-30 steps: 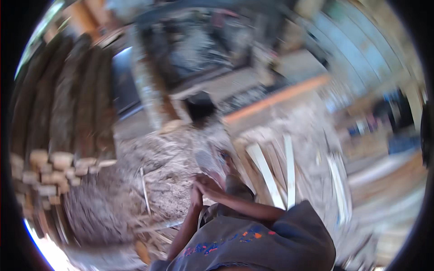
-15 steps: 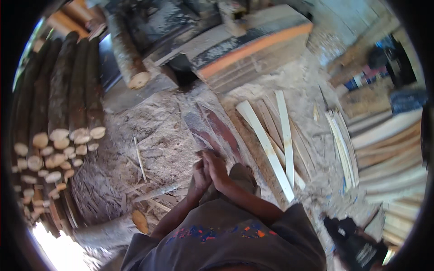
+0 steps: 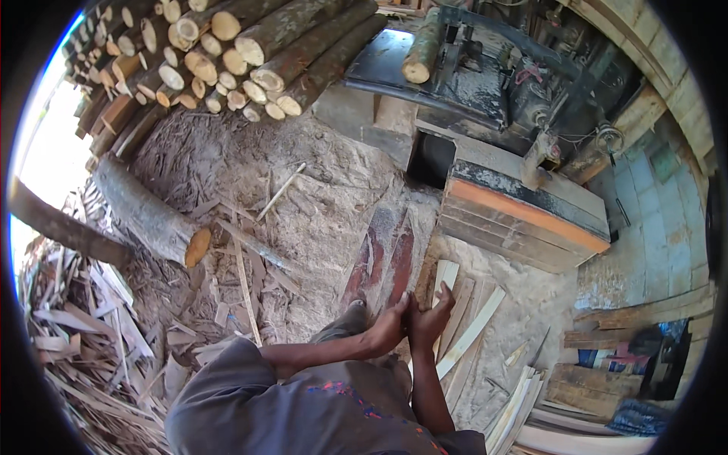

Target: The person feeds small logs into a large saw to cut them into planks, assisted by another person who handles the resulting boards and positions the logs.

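Note:
My left hand point(image 3: 387, 331) and my right hand point(image 3: 428, 317) meet in front of my body. The left hand's fingers are curled together against the right hand; whatever they hold, if anything, is hidden. On the right hand, the fingers stand apart, one raised, and nothing shows in them. Beyond the hands lies a reddish-brown board point(image 3: 398, 265), dusted with sawdust. Pale wood strips point(image 3: 472, 334) lie on the ground to the right of my right hand.
A machine table point(image 3: 387, 64) carries a short log point(image 3: 422, 57) at the back. Beside it stands a wooden box with an orange edge point(image 3: 523, 220). Stacked logs point(image 3: 262, 45) fill the far left. A thick log point(image 3: 148, 208) and wood offcuts point(image 3: 83, 322) lie at left.
The view has swung leftward, bringing the offcut heap and more of the log stack into sight. My hands were clasped closely; now the right hand's fingers have spread.

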`<state>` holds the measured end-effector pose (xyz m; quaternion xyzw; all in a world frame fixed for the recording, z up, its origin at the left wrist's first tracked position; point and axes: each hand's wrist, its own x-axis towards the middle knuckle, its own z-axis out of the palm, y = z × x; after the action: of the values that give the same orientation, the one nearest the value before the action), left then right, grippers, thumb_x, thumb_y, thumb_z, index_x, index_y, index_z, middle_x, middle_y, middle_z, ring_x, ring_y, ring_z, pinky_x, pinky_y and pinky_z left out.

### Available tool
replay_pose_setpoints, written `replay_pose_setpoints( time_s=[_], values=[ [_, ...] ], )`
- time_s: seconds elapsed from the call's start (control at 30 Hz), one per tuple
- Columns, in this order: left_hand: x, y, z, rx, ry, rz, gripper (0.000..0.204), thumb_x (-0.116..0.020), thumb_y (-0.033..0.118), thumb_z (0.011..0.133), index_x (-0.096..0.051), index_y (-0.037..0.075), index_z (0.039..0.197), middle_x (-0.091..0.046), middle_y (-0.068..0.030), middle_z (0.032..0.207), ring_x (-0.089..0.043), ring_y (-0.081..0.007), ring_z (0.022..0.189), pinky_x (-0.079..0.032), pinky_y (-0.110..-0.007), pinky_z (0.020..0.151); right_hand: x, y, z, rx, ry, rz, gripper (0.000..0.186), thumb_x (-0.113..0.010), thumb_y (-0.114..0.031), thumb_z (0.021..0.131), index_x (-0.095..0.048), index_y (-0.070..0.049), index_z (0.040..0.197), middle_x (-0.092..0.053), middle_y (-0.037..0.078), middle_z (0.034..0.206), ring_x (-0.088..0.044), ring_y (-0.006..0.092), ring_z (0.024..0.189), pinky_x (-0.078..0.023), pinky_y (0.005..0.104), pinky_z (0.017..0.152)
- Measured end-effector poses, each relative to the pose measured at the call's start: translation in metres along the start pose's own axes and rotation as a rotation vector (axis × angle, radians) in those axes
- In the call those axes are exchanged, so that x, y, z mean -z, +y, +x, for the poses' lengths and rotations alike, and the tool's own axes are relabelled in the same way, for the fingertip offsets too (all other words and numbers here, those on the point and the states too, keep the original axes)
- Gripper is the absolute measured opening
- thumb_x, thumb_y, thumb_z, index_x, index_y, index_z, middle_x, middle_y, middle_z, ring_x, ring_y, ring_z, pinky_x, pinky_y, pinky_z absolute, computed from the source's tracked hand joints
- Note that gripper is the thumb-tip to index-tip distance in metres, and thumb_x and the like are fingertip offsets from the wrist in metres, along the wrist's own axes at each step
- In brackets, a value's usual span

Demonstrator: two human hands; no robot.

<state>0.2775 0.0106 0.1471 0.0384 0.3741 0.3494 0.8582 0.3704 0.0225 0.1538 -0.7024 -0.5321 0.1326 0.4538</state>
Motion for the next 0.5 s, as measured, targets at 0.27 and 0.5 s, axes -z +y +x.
replay_pose_setpoints(
  time_s=[0.27, 0.5],
  values=[
    [-0.081, 0.079, -0.057, -0.020, -0.185, 0.002, 0.028, -0.039, 0.030, 0.096, -0.051, 0.007, 0.105, -0.055, -0.0062, 0.106, -0.050, -0.0152, 0.105, -0.036, -0.032, 0.094, 0.049, -0.069, 0.087, 1.010, -0.189, 0.174, 0.041, -0.070, -0.003, 0.069, -0.059, -0.011, 0.108, -0.057, 0.009, 0.107, -0.058, 0.0283, 0.096, -0.051, 0.0363, 0.077],
    [-0.042, 0.144, 0.055, -0.125, -0.172, 0.216, 0.038, -0.044, 0.033, 0.094, -0.055, 0.000, 0.112, -0.057, -0.0090, 0.113, -0.053, -0.0197, 0.107, -0.039, -0.032, 0.093, -0.038, -0.019, 0.167, 0.686, -0.348, 0.186, 0.030, -0.073, -0.006, 0.069, -0.065, -0.010, 0.098, -0.059, 0.008, 0.101, -0.061, 0.0240, 0.091, -0.052, 0.0348, 0.077]
  ],
)
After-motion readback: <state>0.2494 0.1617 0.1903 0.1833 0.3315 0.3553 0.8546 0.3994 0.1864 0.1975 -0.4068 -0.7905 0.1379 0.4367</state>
